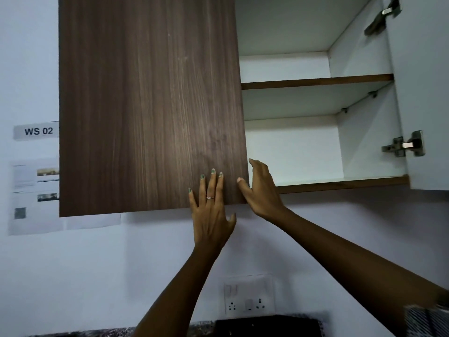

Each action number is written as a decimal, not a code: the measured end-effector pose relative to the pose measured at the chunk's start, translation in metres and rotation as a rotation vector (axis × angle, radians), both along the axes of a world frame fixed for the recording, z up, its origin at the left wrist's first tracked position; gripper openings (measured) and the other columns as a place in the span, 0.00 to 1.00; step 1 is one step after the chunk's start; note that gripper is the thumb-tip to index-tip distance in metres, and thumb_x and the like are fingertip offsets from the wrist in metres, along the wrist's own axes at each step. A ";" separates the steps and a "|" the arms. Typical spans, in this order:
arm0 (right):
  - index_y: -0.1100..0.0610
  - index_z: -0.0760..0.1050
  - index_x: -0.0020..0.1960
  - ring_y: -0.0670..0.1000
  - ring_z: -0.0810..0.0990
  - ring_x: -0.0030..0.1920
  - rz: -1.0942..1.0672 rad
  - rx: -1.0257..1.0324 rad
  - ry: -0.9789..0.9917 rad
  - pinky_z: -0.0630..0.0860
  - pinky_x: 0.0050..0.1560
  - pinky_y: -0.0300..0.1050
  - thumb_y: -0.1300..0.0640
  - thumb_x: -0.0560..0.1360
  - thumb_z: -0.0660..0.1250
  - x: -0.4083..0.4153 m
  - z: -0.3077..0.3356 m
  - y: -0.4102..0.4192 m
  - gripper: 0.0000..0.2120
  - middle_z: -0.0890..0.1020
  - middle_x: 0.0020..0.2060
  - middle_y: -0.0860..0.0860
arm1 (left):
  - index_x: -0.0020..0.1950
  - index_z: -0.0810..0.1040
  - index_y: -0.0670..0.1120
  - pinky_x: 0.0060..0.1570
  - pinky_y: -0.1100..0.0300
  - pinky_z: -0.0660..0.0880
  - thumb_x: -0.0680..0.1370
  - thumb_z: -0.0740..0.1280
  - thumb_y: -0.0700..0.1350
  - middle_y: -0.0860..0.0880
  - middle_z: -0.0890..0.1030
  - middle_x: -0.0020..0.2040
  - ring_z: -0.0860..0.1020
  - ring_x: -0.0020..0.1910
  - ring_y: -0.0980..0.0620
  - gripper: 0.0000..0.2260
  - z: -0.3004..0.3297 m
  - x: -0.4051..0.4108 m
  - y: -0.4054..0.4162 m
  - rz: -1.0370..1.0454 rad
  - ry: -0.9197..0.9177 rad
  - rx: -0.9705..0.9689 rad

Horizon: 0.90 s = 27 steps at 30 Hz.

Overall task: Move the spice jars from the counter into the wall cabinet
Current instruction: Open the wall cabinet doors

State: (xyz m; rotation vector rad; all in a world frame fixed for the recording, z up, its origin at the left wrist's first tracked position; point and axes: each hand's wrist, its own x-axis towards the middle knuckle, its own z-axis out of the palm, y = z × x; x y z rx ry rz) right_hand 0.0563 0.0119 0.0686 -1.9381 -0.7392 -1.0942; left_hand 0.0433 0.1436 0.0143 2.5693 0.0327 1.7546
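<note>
Our left hand (211,210) lies flat, fingers spread on the closed left door (150,103), right hand (261,188) hooks that door's edge, wall cabinet (315,81) half open, no spice jars visible; risk: door swings into us if yanked.

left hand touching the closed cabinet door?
Touching. Head view shows the left hand with straight fingers lying flat on the brown door near its lower corner.
</note>
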 end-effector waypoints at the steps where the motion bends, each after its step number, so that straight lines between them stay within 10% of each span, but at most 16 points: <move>1: 0.61 0.54 0.74 0.56 0.62 0.71 0.029 0.003 0.051 0.62 0.70 0.49 0.52 0.78 0.61 0.005 0.004 0.006 0.30 0.61 0.73 0.57 | 0.76 0.41 0.48 0.72 0.41 0.45 0.72 0.69 0.56 0.46 0.46 0.79 0.46 0.77 0.43 0.45 0.001 0.004 0.005 0.060 0.038 0.013; 19: 0.58 0.54 0.74 0.57 0.67 0.67 0.131 0.188 0.252 0.69 0.64 0.48 0.60 0.76 0.65 -0.004 0.013 0.025 0.30 0.67 0.68 0.59 | 0.77 0.51 0.47 0.68 0.37 0.60 0.75 0.68 0.54 0.45 0.56 0.77 0.57 0.75 0.40 0.37 0.007 0.001 0.003 0.175 -0.029 0.066; 27: 0.57 0.52 0.76 0.57 0.66 0.70 0.154 0.212 0.213 0.67 0.66 0.48 0.62 0.77 0.64 -0.047 0.006 0.013 0.32 0.65 0.70 0.59 | 0.75 0.40 0.47 0.72 0.41 0.54 0.79 0.61 0.56 0.46 0.48 0.78 0.48 0.77 0.42 0.36 0.011 -0.032 -0.024 0.127 -0.003 0.079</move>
